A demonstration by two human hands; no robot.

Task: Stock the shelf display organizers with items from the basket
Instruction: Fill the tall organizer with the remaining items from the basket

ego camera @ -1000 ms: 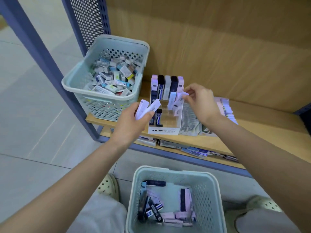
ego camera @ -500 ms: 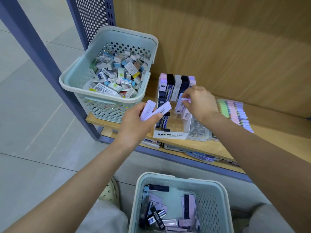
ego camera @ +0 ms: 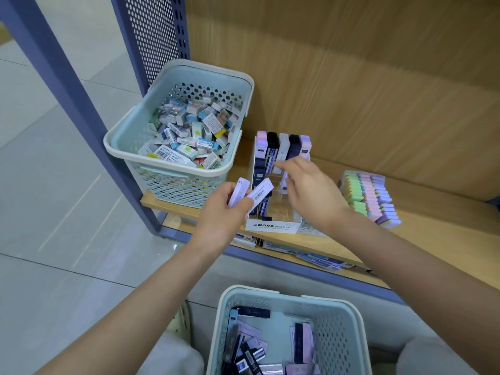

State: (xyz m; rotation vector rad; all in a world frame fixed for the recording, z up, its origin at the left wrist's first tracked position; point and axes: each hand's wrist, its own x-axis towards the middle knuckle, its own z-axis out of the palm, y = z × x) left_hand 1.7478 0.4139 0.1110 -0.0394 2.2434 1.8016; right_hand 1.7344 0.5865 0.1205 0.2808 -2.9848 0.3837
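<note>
My left hand (ego camera: 221,209) grips two lilac lead cases (ego camera: 255,191) just left of the white MONO display organizer (ego camera: 273,227) on the wooden shelf (ego camera: 433,239). Pink, black, grey and lilac cases stand in the organizer's back row (ego camera: 284,144). Over its middle slots hovers my right hand (ego camera: 311,190) with its fingers stretched out to the left and nothing visible in them. A lilac case (ego camera: 284,182) stands just under its fingers. The pale blue basket (ego camera: 243,290) on the floor below me holds several more dark and lilac cases.
A second pale blue basket (ego camera: 119,150) full of small boxed erasers stands on the shelf's left end, against the blue perforated upright (ego camera: 151,36). Pastel eraser rows (ego camera: 370,196) lie to the organizer's right. Flat packs show on the lower shelf (ego camera: 319,258).
My right hand has let go of the lilac case it was setting into the organizer and its fingers have straightened. The left hand still holds its two cases. The view has tilted down slightly.
</note>
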